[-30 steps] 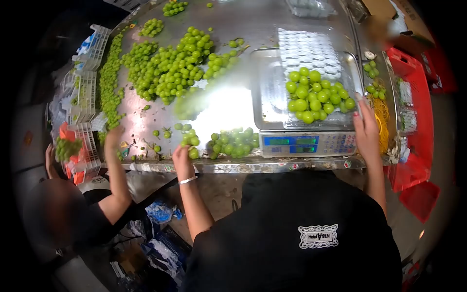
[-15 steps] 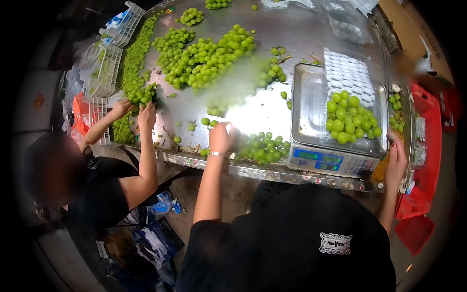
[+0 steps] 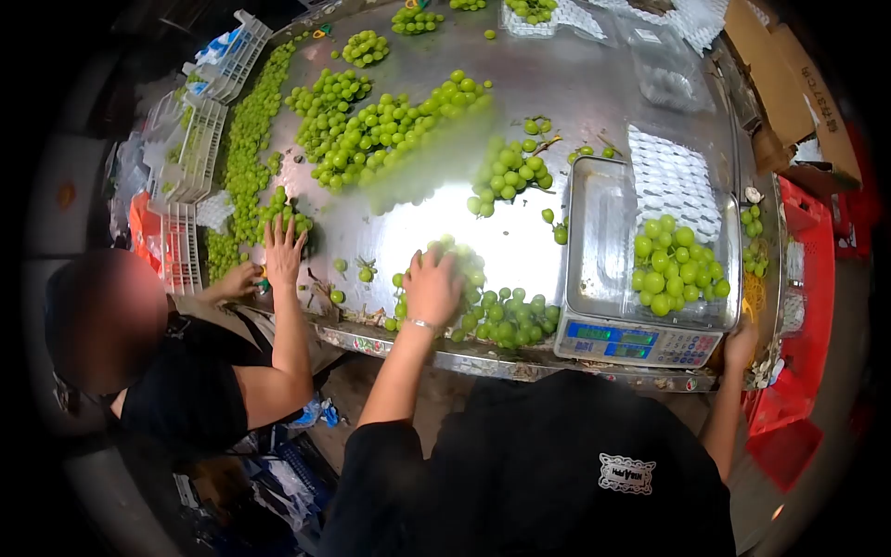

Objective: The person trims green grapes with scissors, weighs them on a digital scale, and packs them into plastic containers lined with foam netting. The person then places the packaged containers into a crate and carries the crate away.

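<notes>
My left hand (image 3: 434,290) reaches over the near edge of the metal table, fingers apart and lying on a bunch of green grapes (image 3: 471,269), partly hidden by the hand and glare. Close by on the right lies another grape bunch (image 3: 513,317). My right hand (image 3: 740,343) is closed at the right front corner of a digital scale (image 3: 594,269). A small orange thing shows at its fingertips; its kind is unclear. On the scale pan sit a grape bunch (image 3: 679,266) and a white foam net (image 3: 670,176).
A co-worker's hands (image 3: 283,251) are among grapes at left. Larger grape piles (image 3: 390,135) cover the table's middle and far side. White crates (image 3: 195,148) line the left edge. Clear plastic boxes (image 3: 664,70), cardboard (image 3: 789,84) and a red crate (image 3: 803,316) stand right.
My left hand has moved slightly right and spread onto the grapes. My right hand has lowered and closed beside the scale. The co-worker's hands have come apart, one moving toward the table edge. The view has shifted.
</notes>
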### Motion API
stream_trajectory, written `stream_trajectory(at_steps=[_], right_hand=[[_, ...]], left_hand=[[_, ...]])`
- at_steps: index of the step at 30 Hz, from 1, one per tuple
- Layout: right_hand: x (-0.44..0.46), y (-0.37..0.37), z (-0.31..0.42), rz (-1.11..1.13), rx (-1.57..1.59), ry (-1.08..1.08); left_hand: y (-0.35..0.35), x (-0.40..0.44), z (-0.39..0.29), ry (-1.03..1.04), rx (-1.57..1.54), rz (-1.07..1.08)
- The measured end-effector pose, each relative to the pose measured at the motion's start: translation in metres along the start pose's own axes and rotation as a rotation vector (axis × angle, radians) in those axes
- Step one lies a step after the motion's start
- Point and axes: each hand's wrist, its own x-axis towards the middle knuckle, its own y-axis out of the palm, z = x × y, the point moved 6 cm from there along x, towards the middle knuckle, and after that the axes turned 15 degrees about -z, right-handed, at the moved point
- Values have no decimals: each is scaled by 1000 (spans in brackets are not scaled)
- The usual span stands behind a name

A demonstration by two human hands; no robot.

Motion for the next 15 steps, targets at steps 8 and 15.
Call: stream_trajectory(at_steps=[8,15], right_hand=[[31,16,-3,132,205,206],[32,-56,-1,150,36,192]], left_hand=[[-1,103,-3,-33,-414,-334],[51,98,-5,-45,-329,57]])
